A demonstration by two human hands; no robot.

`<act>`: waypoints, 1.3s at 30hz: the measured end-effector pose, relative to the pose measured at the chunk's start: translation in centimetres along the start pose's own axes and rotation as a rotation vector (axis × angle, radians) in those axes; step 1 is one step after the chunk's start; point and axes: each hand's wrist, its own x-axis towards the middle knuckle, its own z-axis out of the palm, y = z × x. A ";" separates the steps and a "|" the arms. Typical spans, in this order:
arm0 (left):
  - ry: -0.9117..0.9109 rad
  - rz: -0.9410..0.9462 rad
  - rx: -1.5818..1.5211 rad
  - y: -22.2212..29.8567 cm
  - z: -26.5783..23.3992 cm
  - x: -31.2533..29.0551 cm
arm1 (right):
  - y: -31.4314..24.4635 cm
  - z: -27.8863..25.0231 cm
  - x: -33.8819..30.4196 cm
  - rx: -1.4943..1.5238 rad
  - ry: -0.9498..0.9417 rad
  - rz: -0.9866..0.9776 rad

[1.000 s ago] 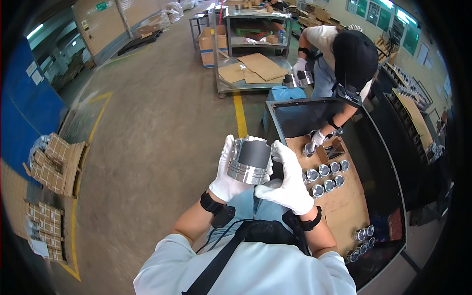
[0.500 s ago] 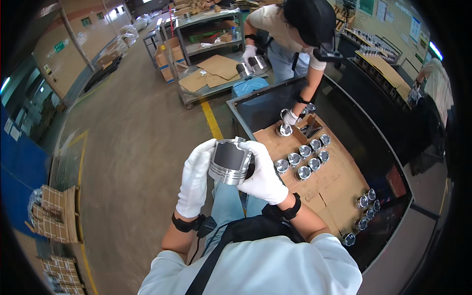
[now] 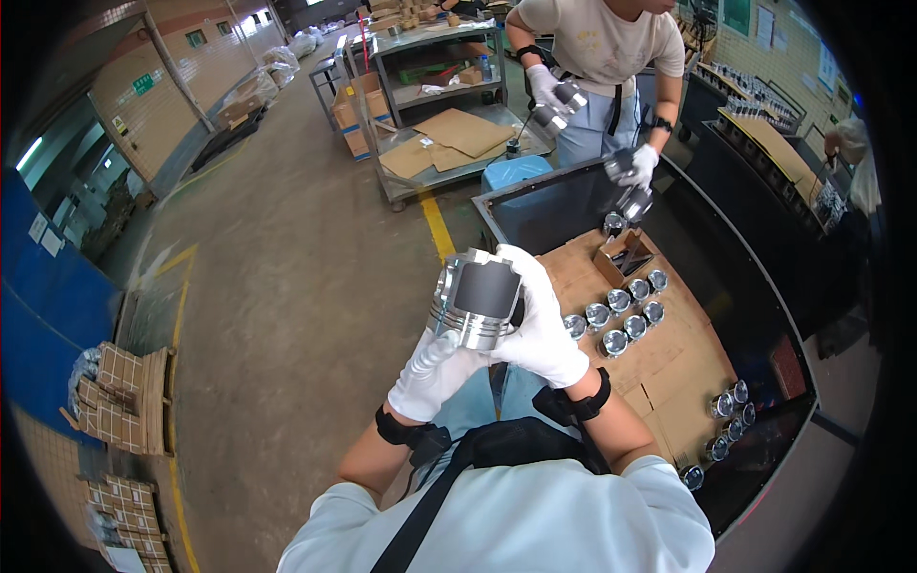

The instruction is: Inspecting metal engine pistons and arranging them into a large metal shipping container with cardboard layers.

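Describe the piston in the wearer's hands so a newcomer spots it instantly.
Find the large black-walled bench on the right. By its left edge, the wearer's left hand and right hand, both white-gloved, hold the piston. Unlike the pistons on the bench's cardboard, this silver one is held up, its dark grey side patch showing.

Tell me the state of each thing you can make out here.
Piston: held up, grooved end down.
Left hand: gloved, at the piston's lower end.
Right hand: gloved, wrapped round the piston's side.
Other pistons: resting on cardboard.
Bin: open-topped, cardboard inside.
Small box: open, things inside.
Cart: loaded.
Co-worker's hands: gloved, holding metal parts, blurred.
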 end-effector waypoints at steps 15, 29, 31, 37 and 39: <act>0.202 0.769 0.965 -1.2 -1.9 0.7 | -3.8 -1.4 0.4 0.239 -0.298 0.213; -0.131 0.592 0.887 -3.4 1.6 4.1 | -7.7 -9.0 -1.1 -0.113 -0.057 0.143; -0.300 0.572 1.032 -3.8 3.7 5.4 | -7.0 -10.8 -1.6 -0.449 -0.056 0.035; -0.505 -0.471 0.851 -7.5 6.8 6.0 | -3.6 -17.1 -9.8 -0.899 0.131 0.402; -1.196 -0.471 1.219 -7.5 7.5 7.9 | -1.2 -20.8 -15.3 -1.141 0.215 0.616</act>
